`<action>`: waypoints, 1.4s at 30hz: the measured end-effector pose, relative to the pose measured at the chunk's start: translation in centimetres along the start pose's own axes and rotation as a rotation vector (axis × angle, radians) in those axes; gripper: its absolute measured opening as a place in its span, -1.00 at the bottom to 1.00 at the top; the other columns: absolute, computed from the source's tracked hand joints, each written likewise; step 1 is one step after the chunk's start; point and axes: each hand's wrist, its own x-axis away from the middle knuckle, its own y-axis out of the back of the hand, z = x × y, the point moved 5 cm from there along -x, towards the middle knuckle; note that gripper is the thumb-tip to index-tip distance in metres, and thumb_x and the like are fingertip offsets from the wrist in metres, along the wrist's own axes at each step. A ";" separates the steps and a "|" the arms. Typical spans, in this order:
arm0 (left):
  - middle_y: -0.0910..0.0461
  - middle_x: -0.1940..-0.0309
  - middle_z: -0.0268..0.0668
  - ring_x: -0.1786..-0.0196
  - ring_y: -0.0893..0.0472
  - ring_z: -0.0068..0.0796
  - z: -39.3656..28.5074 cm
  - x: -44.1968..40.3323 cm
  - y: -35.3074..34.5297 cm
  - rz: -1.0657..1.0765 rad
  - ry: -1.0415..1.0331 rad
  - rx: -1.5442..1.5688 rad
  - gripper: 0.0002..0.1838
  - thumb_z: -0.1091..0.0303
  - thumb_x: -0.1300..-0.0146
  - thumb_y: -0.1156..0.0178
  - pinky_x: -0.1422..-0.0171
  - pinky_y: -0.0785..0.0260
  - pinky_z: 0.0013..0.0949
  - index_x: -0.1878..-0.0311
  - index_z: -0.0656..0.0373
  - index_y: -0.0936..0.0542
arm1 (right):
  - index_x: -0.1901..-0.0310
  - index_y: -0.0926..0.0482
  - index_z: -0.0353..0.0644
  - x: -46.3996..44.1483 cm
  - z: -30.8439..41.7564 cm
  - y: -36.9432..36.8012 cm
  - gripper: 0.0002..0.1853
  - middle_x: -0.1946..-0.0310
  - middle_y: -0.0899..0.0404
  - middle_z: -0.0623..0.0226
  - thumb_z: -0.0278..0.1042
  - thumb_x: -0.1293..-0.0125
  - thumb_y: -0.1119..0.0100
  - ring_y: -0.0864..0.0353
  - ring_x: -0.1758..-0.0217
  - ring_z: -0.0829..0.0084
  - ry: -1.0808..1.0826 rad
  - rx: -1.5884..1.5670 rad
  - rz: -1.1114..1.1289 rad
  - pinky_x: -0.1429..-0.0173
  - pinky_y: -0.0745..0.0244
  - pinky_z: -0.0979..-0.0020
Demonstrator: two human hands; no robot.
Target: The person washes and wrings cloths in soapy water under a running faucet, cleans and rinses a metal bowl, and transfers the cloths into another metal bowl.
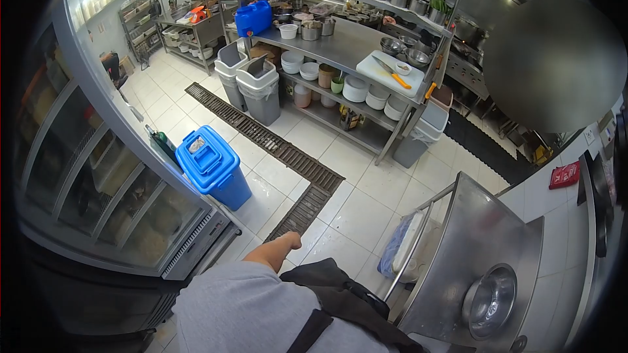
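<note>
My left hand (pixel 286 243) hangs low in front of me, its fingers curled into a fist with no object showing in it. It is over the tiled floor, near the dark drain grate (pixel 307 206) and apart from everything around it. A blue lidded bin (pixel 219 180) stands ahead and to the left of that hand. Off to the right is a steel table (pixel 468 235) with a shiny metal bowl (pixel 487 304) on it. My right hand is out of view.
A glass-door fridge (pixel 108 183) lines the left side. Ahead, a steel counter (pixel 333 46) carries a white cutting board (pixel 373 65) with an orange-handled knife (pixel 400 80). Grey bins (pixel 261 95) stand at its left end. Background people are partly visible, including a hand (pixel 389 20).
</note>
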 end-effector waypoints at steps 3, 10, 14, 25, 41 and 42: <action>-0.54 0.03 0.02 -0.07 -0.54 -0.10 -0.1 0.1 -0.5 0.000 0.001 0.026 -0.63 0.35 0.02 -0.03 -0.12 -0.39 -0.22 0.13 0.28 -0.62 | 0.18 -0.50 -0.18 0.0 -0.2 0.2 -0.81 0.19 -0.49 0.24 -0.32 -0.26 0.04 -0.46 0.14 0.41 -0.010 -0.007 -0.012 0.13 -0.44 0.39; -0.54 0.02 0.03 -0.08 -0.53 -0.10 1.2 -2.4 -3.0 0.008 0.037 0.046 -0.61 0.35 0.00 -0.02 -0.12 -0.39 -0.22 0.10 0.29 -0.60 | 0.18 -0.50 -0.18 0.4 -0.8 1.0 -0.81 0.17 -0.49 0.24 -0.31 -0.27 0.04 -0.46 0.12 0.41 -0.033 -0.027 -0.043 0.11 -0.44 0.39; -0.53 0.00 0.03 -0.08 -0.53 -0.09 0.3 -0.7 -1.5 0.029 0.034 0.052 -0.60 0.34 -0.02 0.00 -0.13 -0.39 -0.22 0.08 0.29 -0.59 | 0.18 -0.49 -0.18 0.3 -1.3 1.8 -0.81 0.16 -0.50 0.24 -0.31 -0.27 0.04 -0.46 0.10 0.41 -0.045 -0.032 -0.065 0.10 -0.44 0.39; -0.53 0.01 0.02 -0.07 -0.53 -0.08 0.0 0.2 -1.2 0.057 -0.025 -0.048 -0.61 0.33 0.00 -0.02 -0.15 -0.37 -0.19 0.09 0.23 -0.61 | 0.17 -0.49 -0.18 2.7 -8.6 8.6 -0.80 0.12 -0.50 0.24 -0.31 -0.27 0.04 -0.45 0.06 0.42 -0.050 -0.153 -0.300 0.06 -0.43 0.39; -0.57 0.31 -0.25 0.37 -0.59 -0.34 -10.4 -1.0 2.5 0.406 -0.075 0.163 -0.61 0.41 -0.11 -0.07 0.39 -0.45 -0.19 -0.06 0.16 -0.48 | 0.29 -0.60 -0.14 12.0 -19.9 14.4 -0.79 0.38 -0.61 0.08 -0.22 -0.18 -0.06 -0.59 0.23 0.05 -0.363 -0.050 -0.628 0.12 -0.45 0.16; -0.56 0.31 -0.26 0.34 -0.59 -0.34 -10.6 -2.5 2.3 0.393 -0.009 0.194 -0.63 0.39 -0.13 -0.08 0.36 -0.45 -0.18 -0.06 0.14 -0.48 | 0.28 -0.60 -0.16 12.1 -21.0 15.3 -0.77 0.37 -0.62 0.09 -0.21 -0.18 -0.06 -0.60 0.23 0.07 -0.425 -0.114 -0.632 0.11 -0.46 0.17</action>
